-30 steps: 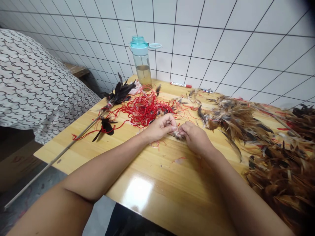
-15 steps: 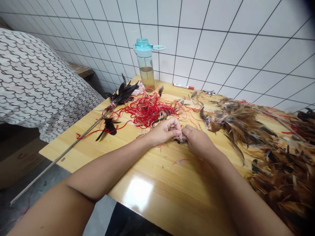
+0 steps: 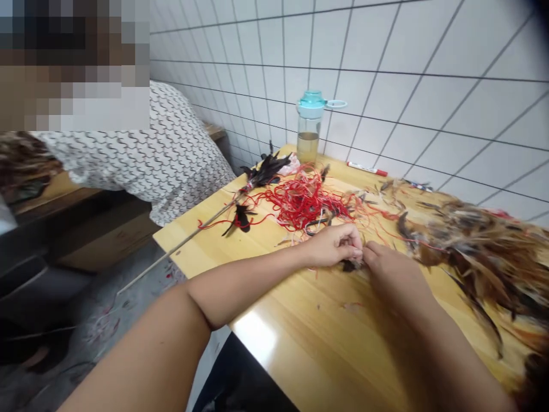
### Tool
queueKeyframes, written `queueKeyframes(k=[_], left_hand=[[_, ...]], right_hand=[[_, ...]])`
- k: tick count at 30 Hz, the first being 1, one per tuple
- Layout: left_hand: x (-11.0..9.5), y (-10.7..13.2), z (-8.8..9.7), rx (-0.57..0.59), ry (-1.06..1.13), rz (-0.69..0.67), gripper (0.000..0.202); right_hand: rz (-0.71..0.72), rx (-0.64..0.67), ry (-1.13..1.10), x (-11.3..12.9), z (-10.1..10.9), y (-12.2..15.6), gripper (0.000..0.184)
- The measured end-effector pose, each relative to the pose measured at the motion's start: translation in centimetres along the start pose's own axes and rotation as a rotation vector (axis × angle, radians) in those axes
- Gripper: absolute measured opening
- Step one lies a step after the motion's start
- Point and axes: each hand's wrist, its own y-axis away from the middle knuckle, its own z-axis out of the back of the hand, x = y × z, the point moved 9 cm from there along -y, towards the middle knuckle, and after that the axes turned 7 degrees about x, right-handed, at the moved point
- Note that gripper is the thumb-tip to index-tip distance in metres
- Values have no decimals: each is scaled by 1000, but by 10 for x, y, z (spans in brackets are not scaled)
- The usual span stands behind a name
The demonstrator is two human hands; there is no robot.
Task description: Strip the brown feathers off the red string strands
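My left hand is closed in a pinch over the wooden table, fingertips close against those of my right hand. A small dark feather tuft shows just under the left fingertips, and both hands pinch at it; most of it is hidden by the fingers. Behind my left hand lies a tangled heap of red string with some white strands. To its left, a bunch of black feathers is bound to the end of a thin wooden stick that juts past the table edge.
A water bottle with a turquoise lid stands at the back by the tiled wall. A red-and-white marker lies near it. Brown feathers spread over the right side. A loose black feather lies left. A person in a patterned shirt sits beyond.
The view has turned left, so the table and bottle sit further right and more of the other person shows. Both hands keep their pinch at the same spot on the table.
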Motion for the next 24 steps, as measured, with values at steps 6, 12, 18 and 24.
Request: queueKeyframes(k=[6, 12, 18, 24], left_hand=[[-3, -2, 3, -26, -36, 5, 13], [-13, 1, -3, -8, -171, -8, 11], [-19, 3, -4, -10, -407, -14, 7], [-19, 5, -9, 0, -473, -11, 5]], right_hand=[[-43, -22, 37, -5, -2, 0, 19], [9, -89, 60, -4, 0, 1, 17], [4, -94, 27, -3, -1, 1, 12], [-14, -100, 3, -2, 1, 1, 14]])
